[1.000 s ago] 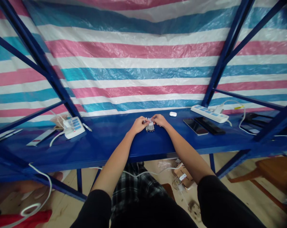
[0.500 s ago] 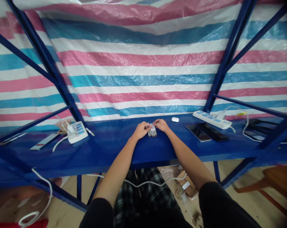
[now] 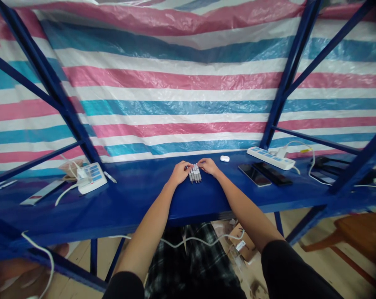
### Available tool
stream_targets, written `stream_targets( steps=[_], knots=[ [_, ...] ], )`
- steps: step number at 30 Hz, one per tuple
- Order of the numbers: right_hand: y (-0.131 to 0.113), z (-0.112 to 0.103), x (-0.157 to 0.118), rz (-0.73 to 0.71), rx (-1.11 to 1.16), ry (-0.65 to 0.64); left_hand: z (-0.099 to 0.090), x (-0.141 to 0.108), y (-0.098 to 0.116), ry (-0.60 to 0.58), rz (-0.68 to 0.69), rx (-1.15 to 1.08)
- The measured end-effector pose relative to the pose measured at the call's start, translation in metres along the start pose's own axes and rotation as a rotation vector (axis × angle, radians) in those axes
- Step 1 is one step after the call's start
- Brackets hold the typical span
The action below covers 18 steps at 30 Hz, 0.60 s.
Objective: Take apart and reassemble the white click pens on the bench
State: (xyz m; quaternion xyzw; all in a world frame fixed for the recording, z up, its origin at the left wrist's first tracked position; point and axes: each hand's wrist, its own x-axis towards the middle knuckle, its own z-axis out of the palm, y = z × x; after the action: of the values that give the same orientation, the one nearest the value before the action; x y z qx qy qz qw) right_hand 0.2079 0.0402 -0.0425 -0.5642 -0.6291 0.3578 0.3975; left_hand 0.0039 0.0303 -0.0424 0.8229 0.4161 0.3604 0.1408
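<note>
Several grey and white pens [image 3: 195,174] lie side by side as a bundle on the blue shelf [image 3: 144,199], tips toward me. My left hand [image 3: 180,171] is at the left side of their far ends, its thumb and fingers closed on them. From the right, my right hand [image 3: 208,165] pinches the far ends with bent fingers. The fingertips partly cover those ends. A white earbud case [image 3: 224,158] lies beyond my right hand.
At the left are a power strip [image 3: 92,178] with a plug, a single pen [image 3: 110,177] and a flat box [image 3: 42,192]. Two phones [image 3: 254,175] and another power strip [image 3: 270,158] lie at the right. A striped sheet [image 3: 181,79] hangs behind.
The view has shifted a little, so most things sit further left. Both hands remain at the pens, which are slightly less covered by the fingers.
</note>
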Motion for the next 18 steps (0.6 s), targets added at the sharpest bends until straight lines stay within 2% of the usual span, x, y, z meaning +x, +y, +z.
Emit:
stream_targets(
  steps=[18],
  knots=[
    [-0.0009,-0.0033,-0.0035,0.049,0.125,-0.015,0.006,-0.0004,-0.0036,-0.003,-0.012,-0.008]
  ],
)
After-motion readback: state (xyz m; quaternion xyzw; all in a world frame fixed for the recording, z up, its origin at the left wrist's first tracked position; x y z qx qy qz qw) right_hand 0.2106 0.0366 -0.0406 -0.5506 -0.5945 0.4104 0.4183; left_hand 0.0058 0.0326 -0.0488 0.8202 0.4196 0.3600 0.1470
